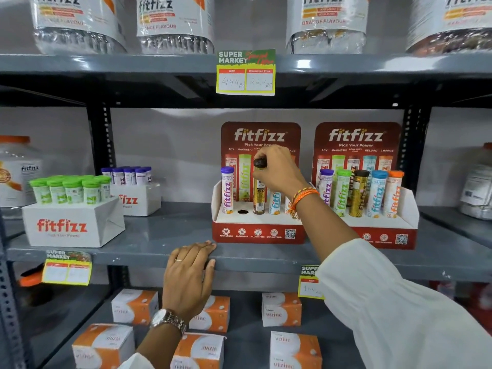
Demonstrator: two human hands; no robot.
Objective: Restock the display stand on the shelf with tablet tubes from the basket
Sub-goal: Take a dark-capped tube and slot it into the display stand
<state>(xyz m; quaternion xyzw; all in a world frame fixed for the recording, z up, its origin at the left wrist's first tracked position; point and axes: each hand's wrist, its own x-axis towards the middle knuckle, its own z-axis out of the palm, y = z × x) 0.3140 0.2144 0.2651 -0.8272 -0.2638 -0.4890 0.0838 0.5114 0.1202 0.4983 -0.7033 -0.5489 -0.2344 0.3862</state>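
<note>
The left hand [190,272] lies flat, fingers spread over the grey shelf [159,251] edge. Farther in, the right hand [279,171] pinches the dark cap of a gold tube [258,195] standing upright in the display stand [255,230], beside an empty hole [242,211].

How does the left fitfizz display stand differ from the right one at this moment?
The left stand has an empty hole in its second slot; the right stand shows five tubes, none missing. The right hand grips a brown-capped tube in the left stand; nobody touches the right one. Both share red fitfizz backboards.
</note>
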